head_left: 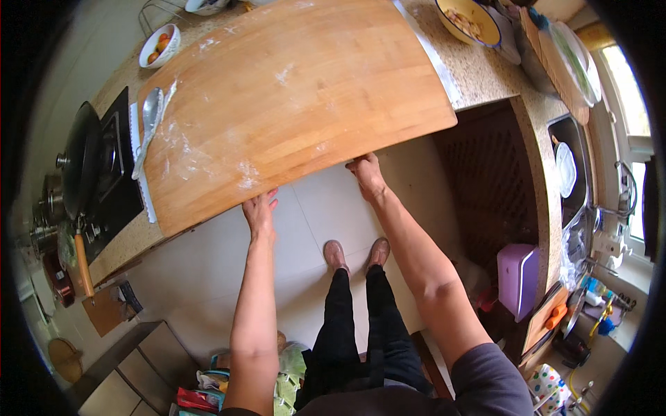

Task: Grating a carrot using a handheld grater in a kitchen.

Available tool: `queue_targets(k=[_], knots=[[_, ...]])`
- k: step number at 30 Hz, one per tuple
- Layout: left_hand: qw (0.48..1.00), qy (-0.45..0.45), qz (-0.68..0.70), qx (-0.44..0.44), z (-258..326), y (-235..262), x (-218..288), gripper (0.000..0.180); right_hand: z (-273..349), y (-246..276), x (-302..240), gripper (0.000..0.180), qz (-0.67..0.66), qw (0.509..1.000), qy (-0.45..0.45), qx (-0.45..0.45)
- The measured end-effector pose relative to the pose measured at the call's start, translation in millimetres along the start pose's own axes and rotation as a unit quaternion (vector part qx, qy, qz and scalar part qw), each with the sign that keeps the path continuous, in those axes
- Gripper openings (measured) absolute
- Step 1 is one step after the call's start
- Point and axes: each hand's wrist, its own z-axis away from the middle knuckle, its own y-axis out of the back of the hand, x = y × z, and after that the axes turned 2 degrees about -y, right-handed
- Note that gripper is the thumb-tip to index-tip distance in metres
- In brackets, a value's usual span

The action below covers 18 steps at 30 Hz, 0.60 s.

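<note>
A large wooden board (298, 90), dusted with white flour, lies on the counter and juts out over its front edge. My left hand (259, 213) is at the board's near edge, its fingertips partly hidden beneath the wood and the thumb side turned right. Farther right along the same edge, my right hand (368, 176) grips with curled fingers, some of them out of sight under the board. A metal spoon (151, 111) rests on the board's left end, beside a whitish strip.
Left of the board, a lidded black wok (82, 163) sits on the black stove (114, 166). A white bowl (159, 46) of reddish fruits stands at the far left, a yellow bowl (468, 22) at the far right. The sink (574, 166) and a purple bin (517, 281) are on the right.
</note>
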Motion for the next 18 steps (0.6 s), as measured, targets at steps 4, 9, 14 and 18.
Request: queue_targets(k=[4, 9, 14, 18], knots=[[0.997, 0.033, 0.060, 0.020, -27.4, 24.9, -9.9, 0.051, 22.3, -19.8, -17.3, 0.065, -0.029, 0.999, 0.001, -0.045], [0.998, 0.042, 0.055, -0.012, -31.5, 8.8, -19.8, 0.035, 27.4, 45.9, -0.1, 0.081, -0.007, 0.995, 0.080, -0.063], [0.999, 0.026, 0.030, 0.026, -12.5, 1.7, -26.0, 0.027, 59.2, 111.3, 82.5, 0.070, -0.051, 0.998, -0.011, 0.019], [0.998, 0.021, 0.005, 0.060, 17.9, 3.9, -38.9, 0.024, 89.0, 162.1, 148.2, 0.066, -0.078, 0.990, -0.094, 0.069]])
